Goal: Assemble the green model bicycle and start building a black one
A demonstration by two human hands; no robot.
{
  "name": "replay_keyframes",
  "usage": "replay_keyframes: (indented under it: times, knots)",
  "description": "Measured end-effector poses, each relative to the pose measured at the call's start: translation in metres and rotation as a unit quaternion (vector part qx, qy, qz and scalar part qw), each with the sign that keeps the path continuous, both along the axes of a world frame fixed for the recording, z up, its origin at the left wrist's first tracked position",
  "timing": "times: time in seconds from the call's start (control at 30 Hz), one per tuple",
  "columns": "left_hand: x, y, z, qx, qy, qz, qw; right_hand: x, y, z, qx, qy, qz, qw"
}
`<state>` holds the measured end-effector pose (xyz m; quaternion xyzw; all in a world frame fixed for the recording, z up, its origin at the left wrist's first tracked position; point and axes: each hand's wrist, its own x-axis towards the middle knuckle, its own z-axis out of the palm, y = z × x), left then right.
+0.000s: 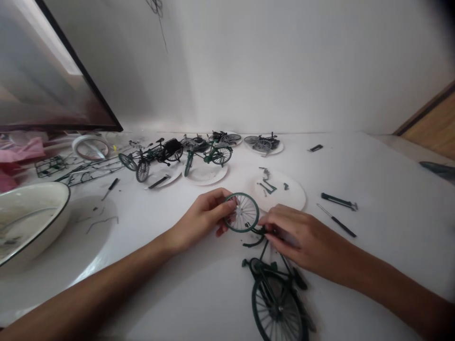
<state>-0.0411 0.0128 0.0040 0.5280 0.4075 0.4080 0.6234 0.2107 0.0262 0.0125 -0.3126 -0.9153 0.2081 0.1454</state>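
White plaster walls rise behind a glossy white tabletop (369, 265) crowded with model bicycle parts. At the far left sits a white enamel basin with a dark rim (24, 222), its inside smeared with grey residue and holding a few thin dark bits too blurred to identify. Round white paper plates lie across the middle of the table. The nearest, a plate just ahead of the hands (289, 194), holds a few small dark green metal parts. Another plate (209, 175) lies under a finished dark green model bicycle (209, 156), and a plate at the back right (275, 149) carries dark frame pieces and spoked wheels. To the right, a slim black-handled screwdriver (337, 220) lies just beside a dark green-handled tool (339, 201).

The left hand (197, 220) is partly closed, its fingertips pinching the edge of a small spoked wheel with a dark green tyre (241, 213), held upright just above the table. The right hand (300, 239) is curled downward, its fingers (280, 232) closed on the top end of a partly built dark green model bicycle (275, 298). That bicycle lies on its side on the bare table, close to the person, directly below the held wheel and not touching it.
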Motion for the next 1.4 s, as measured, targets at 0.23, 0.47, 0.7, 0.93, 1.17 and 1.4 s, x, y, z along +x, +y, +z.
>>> replay_keyframes:
  times: [0.23,0.47,0.7,0.93,1.17,1.4]
  knots:
    - [-0.005,0.003,0.004,-0.091,0.073,0.008,0.993,0.008,0.004,0.004,-0.027,0.029,-0.049,0.998]
    - [-0.007,0.003,0.006,-0.073,0.086,-0.016,0.993,0.008,-0.001,0.003,-0.053,-0.018,-0.017,0.998]
    - [-0.009,0.001,0.003,-0.054,0.107,-0.048,0.992,0.004,-0.013,0.009,-0.082,-0.049,0.014,0.995]
    - [-0.009,-0.001,0.003,-0.041,0.109,-0.064,0.991,0.001,-0.012,0.008,-0.104,-0.037,0.039,0.993]
    - [-0.010,0.000,0.004,-0.041,0.113,-0.065,0.991,0.001,-0.007,0.006,-0.153,-0.024,0.012,0.988]
    - [-0.008,-0.001,0.006,-0.036,0.116,-0.057,0.991,-0.002,-0.017,0.007,-0.085,-0.024,0.016,0.996]
